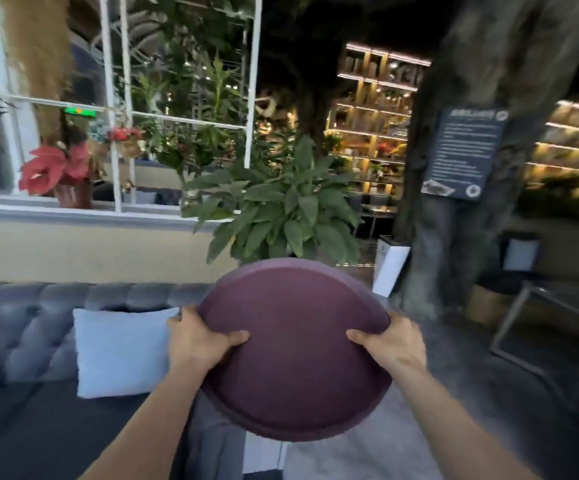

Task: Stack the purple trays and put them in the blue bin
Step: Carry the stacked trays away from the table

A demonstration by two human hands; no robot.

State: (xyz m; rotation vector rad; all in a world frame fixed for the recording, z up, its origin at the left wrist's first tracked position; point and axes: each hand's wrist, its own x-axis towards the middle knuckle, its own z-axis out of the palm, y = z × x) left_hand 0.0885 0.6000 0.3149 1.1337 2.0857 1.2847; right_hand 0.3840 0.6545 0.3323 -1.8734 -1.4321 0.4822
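Holding a round, matte purple plastic tray point(295, 358) in mid-air at the lower centre of the frame, both hands clamp its rim. The left hand point(199, 339) grips the left edge and the right hand point(390, 342) grips the right edge, thumbs lying on the top face, each equally near. The tray is round and tips slightly away. A double line along its rim suggests perhaps more than one tray stacked, though blur makes this uncertain. No blue bin appears anywhere in view. A grey tufted sofa point(38, 313) with a pale cushion point(118, 355) sits at the lower left; a leafy green plant point(281, 209) stands behind the tray.
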